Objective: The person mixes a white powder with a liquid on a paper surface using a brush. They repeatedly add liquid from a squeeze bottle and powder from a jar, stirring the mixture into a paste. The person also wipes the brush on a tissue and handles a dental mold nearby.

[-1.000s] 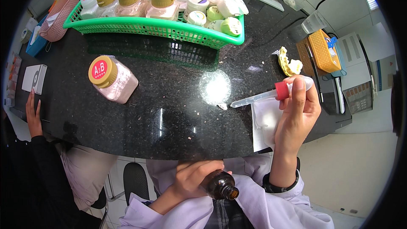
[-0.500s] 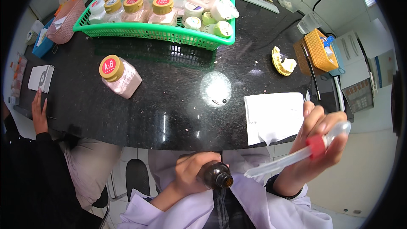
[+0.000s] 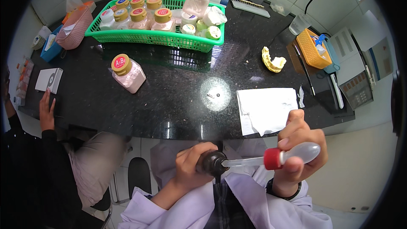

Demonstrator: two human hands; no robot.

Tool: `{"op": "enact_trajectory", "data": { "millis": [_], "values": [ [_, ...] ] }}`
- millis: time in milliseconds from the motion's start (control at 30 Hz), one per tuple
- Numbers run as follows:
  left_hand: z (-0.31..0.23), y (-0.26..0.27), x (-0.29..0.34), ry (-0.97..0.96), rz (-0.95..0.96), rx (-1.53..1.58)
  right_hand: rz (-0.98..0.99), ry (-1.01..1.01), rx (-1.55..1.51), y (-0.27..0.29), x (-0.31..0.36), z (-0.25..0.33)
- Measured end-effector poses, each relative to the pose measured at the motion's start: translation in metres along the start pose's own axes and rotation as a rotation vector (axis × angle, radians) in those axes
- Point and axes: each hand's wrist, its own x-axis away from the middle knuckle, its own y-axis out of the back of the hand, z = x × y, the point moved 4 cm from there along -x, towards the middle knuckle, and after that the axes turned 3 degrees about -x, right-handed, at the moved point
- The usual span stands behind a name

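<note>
My left hand (image 3: 190, 163) is wrapped round a dark brown glass bottle (image 3: 207, 163), tilted with its mouth toward the right, in front of the table edge. My right hand (image 3: 302, 146) grips a dropper (image 3: 274, 159) with a red cap, a clear rubber bulb and a long translucent tube. The tube's tip is at the bottle's mouth and seems to be just inside it. Above my right hand lies a folded white cloth or paper (image 3: 268, 109) on the dark table. A jar of pink powder (image 3: 135, 77) with a gold lid stands farther left.
A green basket (image 3: 148, 38) of lidded jars stands at the back. A yellow dental cast (image 3: 272, 60), an orange basket (image 3: 313, 50) and a black-handled tool (image 3: 304, 70) lie at the right. On the left, a co-worker's hand (image 3: 46, 109) touches a white box (image 3: 48, 80).
My right hand has moved left and turned the dropper nearly level, bringing its tip from beside the bottle to its mouth. The view has shifted slightly.
</note>
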Motion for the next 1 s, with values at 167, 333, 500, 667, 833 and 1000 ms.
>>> {"op": "enact_trajectory", "data": {
  "millis": [167,333,500,667,833,1000],
  "values": [
    [-0.003,-0.001,0.001,0.057,-0.028,0.053,0.260,0.029,0.121,-0.015,-0.010,0.010],
    [-0.011,0.003,-0.002,0.077,-0.044,0.016,0.506,-0.065,0.241,-0.028,-0.003,0.006],
    [-0.008,0.003,-0.002,0.097,-0.010,0.055,0.692,-0.080,0.254,-0.029,-0.006,-0.001],
    [-0.007,0.002,-0.002,0.129,0.110,0.060,0.892,-0.177,0.157,-0.022,-0.009,-0.003],
    [-0.008,-0.001,0.002,0.162,0.120,0.076,1.231,-0.295,0.540,-0.031,-0.028,0.009],
    [-0.011,-0.001,-0.001,0.172,0.100,0.100,1.080,0.002,0.408,-0.019,-0.033,0.014]
  ]
}}
